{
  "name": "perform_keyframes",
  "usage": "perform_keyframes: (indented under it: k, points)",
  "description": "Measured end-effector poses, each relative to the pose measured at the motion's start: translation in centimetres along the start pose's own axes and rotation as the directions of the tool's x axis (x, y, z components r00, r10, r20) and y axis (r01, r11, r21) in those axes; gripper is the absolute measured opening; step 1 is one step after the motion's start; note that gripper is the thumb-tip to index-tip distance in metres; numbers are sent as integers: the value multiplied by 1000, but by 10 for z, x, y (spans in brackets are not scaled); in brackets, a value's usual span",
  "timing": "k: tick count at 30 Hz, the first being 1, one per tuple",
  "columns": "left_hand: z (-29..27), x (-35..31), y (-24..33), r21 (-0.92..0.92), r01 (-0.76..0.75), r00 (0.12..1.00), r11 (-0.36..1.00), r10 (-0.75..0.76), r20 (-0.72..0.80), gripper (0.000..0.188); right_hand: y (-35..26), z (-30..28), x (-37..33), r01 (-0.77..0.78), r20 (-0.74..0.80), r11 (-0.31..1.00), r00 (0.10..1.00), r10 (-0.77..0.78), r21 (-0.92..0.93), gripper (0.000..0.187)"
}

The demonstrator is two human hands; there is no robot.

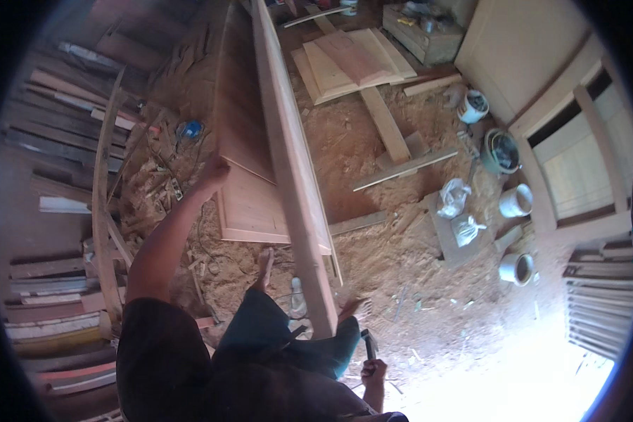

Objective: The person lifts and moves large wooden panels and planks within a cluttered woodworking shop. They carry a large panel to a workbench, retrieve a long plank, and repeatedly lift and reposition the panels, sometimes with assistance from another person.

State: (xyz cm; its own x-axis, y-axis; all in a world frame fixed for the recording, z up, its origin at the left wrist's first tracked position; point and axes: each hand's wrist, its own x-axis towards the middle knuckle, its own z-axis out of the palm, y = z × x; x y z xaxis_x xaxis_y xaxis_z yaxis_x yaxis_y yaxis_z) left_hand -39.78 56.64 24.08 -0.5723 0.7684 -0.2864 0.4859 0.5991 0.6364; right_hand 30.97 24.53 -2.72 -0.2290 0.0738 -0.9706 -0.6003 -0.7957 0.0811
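My left hand (214, 172) is closed on the left edge of a reddish-brown wooden panel (243, 105), at the middle left of the view. Another panel with a framed border (253, 211) shows just below it. A long wooden beam (295, 183) runs along the panels' right side, its near end beside my legs. In my right hand (374, 371), low and right of my knee, is a hammer (369, 344), gripped by the handle and held apart from the wood. My left fingertips are partly hidden by the panel edge.
Stacked boards (56, 288) line the left side. Flat panels (352, 60) lie at the back on the sawdust-covered floor. White buckets (516, 201), a green tub (501, 151) and plastic bags (454, 197) stand on the right. A framed door (584, 155) leans there. A blue round object (190, 129) lies at left.
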Motion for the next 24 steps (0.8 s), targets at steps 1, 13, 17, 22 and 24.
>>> perform_keyframes:
  k: [1,13,17,22,24]
  points:
    - [-2,-3,-11,36,-52,999,998,52,11,76,6,11,-28,112,36,990,993,-115,81,16]
    - [-35,-39,8,-30,-329,901,944,323,290,64,22,305,-350,842,-35,-128,-171,-985,-524,24]
    - [38,-9,-27,-71,-496,834,866,497,240,68,82,465,-394,943,138,-141,-103,-985,-302,36]
    - [-18,-18,22,-217,-331,743,918,395,540,79,115,639,-365,924,336,-152,-26,-941,-352,17]
    - [-47,-18,29,-125,-351,740,928,356,570,83,135,701,-341,958,491,-29,121,-863,-286,20]
